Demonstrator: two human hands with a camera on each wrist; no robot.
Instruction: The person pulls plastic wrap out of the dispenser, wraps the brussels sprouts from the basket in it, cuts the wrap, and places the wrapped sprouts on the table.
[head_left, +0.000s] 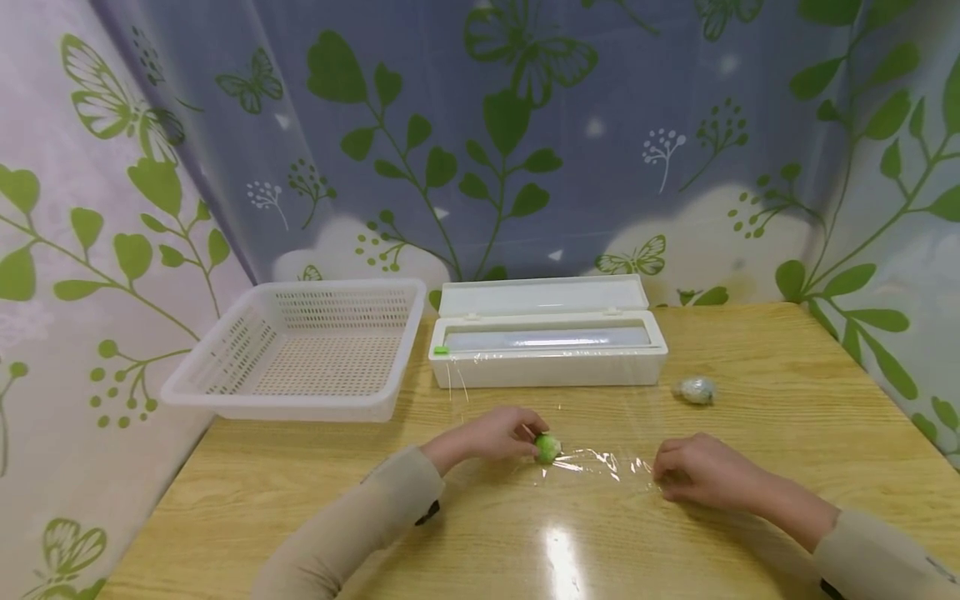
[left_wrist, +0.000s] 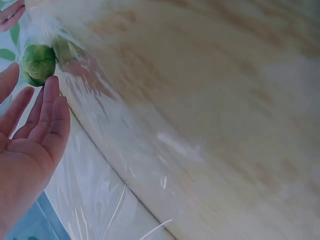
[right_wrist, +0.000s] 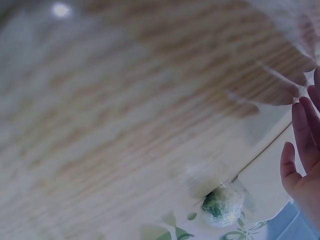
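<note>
A small green Brussels sprout (head_left: 547, 448) is between the thumb and fingertips of my left hand (head_left: 498, 433), over a sheet of clear plastic wrap (head_left: 592, 462). The left wrist view shows the sprout (left_wrist: 38, 65) at the fingertips, with the wrap beside it. My right hand (head_left: 701, 471) pinches the wrap's near right edge; in the right wrist view the film gathers at the fingertips of that hand (right_wrist: 307, 155). From the white wrap dispenser (head_left: 547, 371), lid raised and roll inside, the sheet runs toward me.
Right of the dispenser lies a film-wrapped sprout (head_left: 697, 390), which the right wrist view shows as a wrapped green ball (right_wrist: 222, 206). A white slotted plastic basket (head_left: 277, 408) stands at the back left of the wooden table (head_left: 465, 550). Patterned curtains enclose the table behind and at the sides.
</note>
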